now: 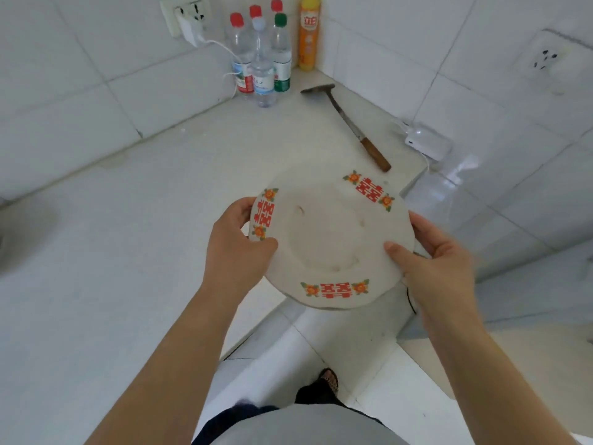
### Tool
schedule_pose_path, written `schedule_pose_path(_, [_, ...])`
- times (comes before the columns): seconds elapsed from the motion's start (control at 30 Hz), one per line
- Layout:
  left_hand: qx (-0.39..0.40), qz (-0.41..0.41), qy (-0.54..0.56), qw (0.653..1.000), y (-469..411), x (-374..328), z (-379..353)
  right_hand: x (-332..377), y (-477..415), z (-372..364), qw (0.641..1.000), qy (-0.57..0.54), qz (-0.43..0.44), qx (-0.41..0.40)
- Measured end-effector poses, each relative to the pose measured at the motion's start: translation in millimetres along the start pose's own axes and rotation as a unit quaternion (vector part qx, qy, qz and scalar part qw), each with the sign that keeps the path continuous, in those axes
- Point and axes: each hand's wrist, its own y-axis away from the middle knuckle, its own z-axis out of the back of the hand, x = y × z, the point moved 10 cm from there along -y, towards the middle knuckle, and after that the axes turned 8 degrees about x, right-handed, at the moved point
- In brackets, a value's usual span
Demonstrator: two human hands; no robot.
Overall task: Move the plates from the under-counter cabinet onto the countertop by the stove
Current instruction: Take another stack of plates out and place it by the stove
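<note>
The plate [330, 239], white with red-and-orange rim motifs, sits in the air over the inner corner edge of the white surface [128, 252], tilted toward the camera. The left hand [237, 242] clamps its left rim, thumb on top; the right hand [439, 261] has its grip on the right rim, thumb pressed onto the face (both forearms reach in from below). Wide bare room lies to the left. Farther back rest a wooden-handled spatula [349, 123], water bottles [263, 59] and a yellow bottle [308, 33].
</note>
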Motion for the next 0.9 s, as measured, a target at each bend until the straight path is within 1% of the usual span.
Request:
schedule_pose_path(0.13, [-0.077,0.031,-0.001,0.997,0,15,51,4,-32,-64,0.994,0.043,0.004,0.099])
schedule_pose_path(0.27, [-0.151,0.062,0.003,0.987,7,36,116,2,-40,-143,0.98,0.071,0.024,0.183])
schedule_pose_path(0.5, [-0.23,0.095,-0.029,0.968,16,76,236,-21,-31,-280,0.967,0.077,0.03,0.241])
schedule_pose_path(0.6, [-0.255,0.122,-0.043,0.958,17,97,279,-29,-29,-335,0.959,0.087,0.027,0.268])
schedule_pose_path(0.9, [-0.337,0.185,-0.061,0.921,27,138,383,-43,-21,-484,0.911,0.156,0.037,0.38])
